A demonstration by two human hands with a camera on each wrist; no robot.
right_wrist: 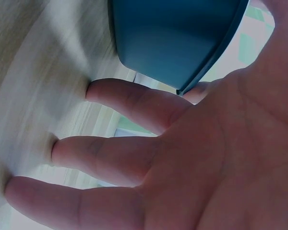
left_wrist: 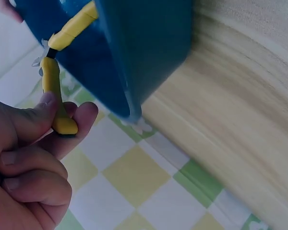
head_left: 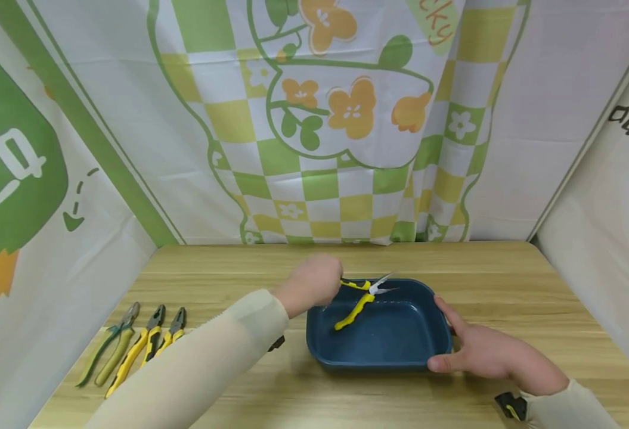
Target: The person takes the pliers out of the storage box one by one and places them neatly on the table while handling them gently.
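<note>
In the head view, my left hand point(head_left: 314, 280) is at the far left rim of a dark blue rectangular basin point(head_left: 394, 333). It pinches one yellow handle of a pair of needle-nose pliers point(head_left: 355, 314) between thumb and fingers, as the left wrist view also shows. The pliers' jaws are spread and point right, and the other handle hangs over the basin's inside. My right hand point(head_left: 486, 351) rests against the basin's right end, thumb at the near corner and index finger along the far part of the rim. Its other fingers point(right_wrist: 105, 155) stretch down to the tabletop.
On the wooden table point(head_left: 228, 268) at the left lie green-handled pliers point(head_left: 114, 356) and two pliers with yellow and black handles, one pair point(head_left: 155, 316) beside the other point(head_left: 178, 322). My left sleeve point(head_left: 212, 357) partly covers them. A checkered curtain point(head_left: 346, 196) hangs behind the table.
</note>
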